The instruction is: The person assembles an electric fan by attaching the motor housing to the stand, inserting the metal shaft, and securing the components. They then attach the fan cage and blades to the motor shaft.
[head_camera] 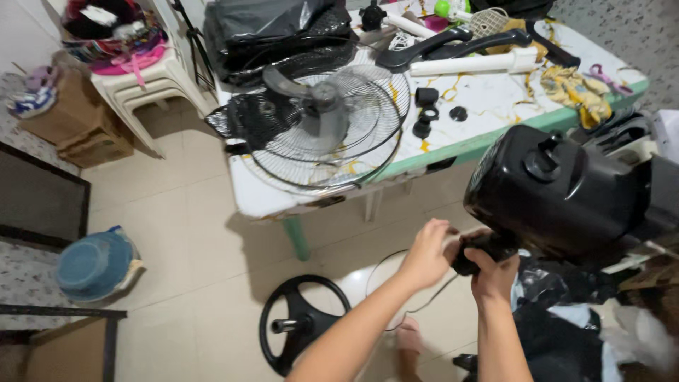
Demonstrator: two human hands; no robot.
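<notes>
The head view looks down on both hands at the lower centre of the frame. The left hand [426, 255] curls its fingers around a small black part [481, 249] at the lower end of a black fan motor housing [559, 191], which fills the right of the frame. The right hand [494, 272] grips the same part from below, fingers closed on it. A thin cable [385, 272] loops over the tiled floor beneath the hands. At lower centre lies a round black fan base [300, 322]. Above, a wire fan grille [332, 131] with a grey blade [311, 99] rests on the counter [488, 106]. A blue bucket [95, 263] stands at left.
</notes>
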